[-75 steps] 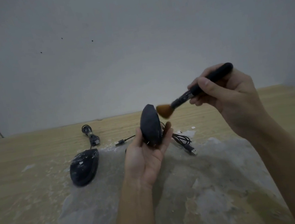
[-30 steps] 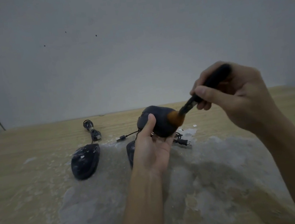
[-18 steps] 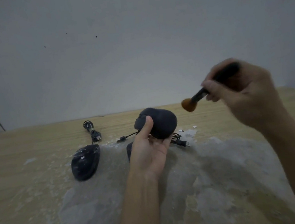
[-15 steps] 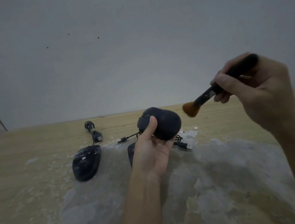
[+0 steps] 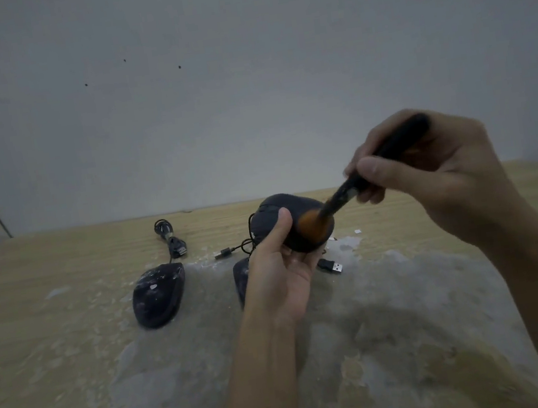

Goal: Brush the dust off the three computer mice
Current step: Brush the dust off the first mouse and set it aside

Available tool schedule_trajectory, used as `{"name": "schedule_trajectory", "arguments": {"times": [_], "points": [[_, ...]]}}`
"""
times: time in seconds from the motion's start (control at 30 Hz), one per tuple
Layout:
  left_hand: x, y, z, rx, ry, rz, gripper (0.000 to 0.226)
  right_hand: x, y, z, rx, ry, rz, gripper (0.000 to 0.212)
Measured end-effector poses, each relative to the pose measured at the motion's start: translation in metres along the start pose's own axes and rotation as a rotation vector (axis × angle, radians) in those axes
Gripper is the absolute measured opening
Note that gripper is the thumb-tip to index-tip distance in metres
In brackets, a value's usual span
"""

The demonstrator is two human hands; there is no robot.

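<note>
Held mouse (image 5: 297, 215), brush (image 5: 313, 223) back on it, earlier lifted clear

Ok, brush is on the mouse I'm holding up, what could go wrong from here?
1. The dust swept off the held mouse likely falls onto the mouse half hidden under the left hand, so that one may get dirtier.
2. The cable hangs loose from the held mouse; the brush in the right hand could snag it.
3. The speckled mouse on the left looks unbrushed; easy to skip.
</note>
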State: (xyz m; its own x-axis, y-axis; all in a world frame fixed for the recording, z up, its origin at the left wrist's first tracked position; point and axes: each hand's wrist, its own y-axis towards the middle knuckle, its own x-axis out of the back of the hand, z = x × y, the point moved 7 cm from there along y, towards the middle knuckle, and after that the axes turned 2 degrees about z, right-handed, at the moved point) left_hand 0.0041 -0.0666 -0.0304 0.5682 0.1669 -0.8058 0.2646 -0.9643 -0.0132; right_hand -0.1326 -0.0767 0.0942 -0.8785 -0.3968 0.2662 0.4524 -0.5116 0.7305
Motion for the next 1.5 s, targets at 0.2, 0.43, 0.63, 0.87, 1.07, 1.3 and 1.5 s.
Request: {"name": "schedule_trajectory", "arguments": {"times": [0.2, 0.43, 0.63, 0.87, 1.07, 1.3, 1.5], "points": [[0.000, -0.002, -0.001, 0.019, 0.094, 0.063, 0.041, -0.040, -0.007, -0.016, -0.158, -0.121, 0.302, 0.006], [0.005, -0.002, -0.004, 0.034, 0.142, 0.072, 0.056, -0.022, -0.004, -0.008, -0.149, -0.035, 0.251, 0.012], [0.004, -0.001, -0.001, -0.006, 0.210, 0.043, 0.060, -0.026, -0.012, -0.028, -0.305, -0.184, 0.427, 0.003], [0.004, 0.002, 0.004, -0.002, 0.229, 0.071, 0.052, 0.019, -0.002, -0.014, -0.147, 0.122, 0.019, 0.023], [0.003, -0.001, 0.001, -0.031, 0.381, 0.124, 0.050, 0.028, -0.001, -0.016, -0.037, -0.021, -0.176, 0.008], [0.004, -0.003, -0.003, -0.047, 0.452, 0.153, 0.061, 0.027, -0.002, -0.012, -0.008, -0.175, -0.201, 0.004], [0.007, -0.005, -0.011, -0.109, 0.537, 0.145, 0.059, 0.028, -0.002, -0.014, -0.023, -0.263, -0.276, 0.005]]}}
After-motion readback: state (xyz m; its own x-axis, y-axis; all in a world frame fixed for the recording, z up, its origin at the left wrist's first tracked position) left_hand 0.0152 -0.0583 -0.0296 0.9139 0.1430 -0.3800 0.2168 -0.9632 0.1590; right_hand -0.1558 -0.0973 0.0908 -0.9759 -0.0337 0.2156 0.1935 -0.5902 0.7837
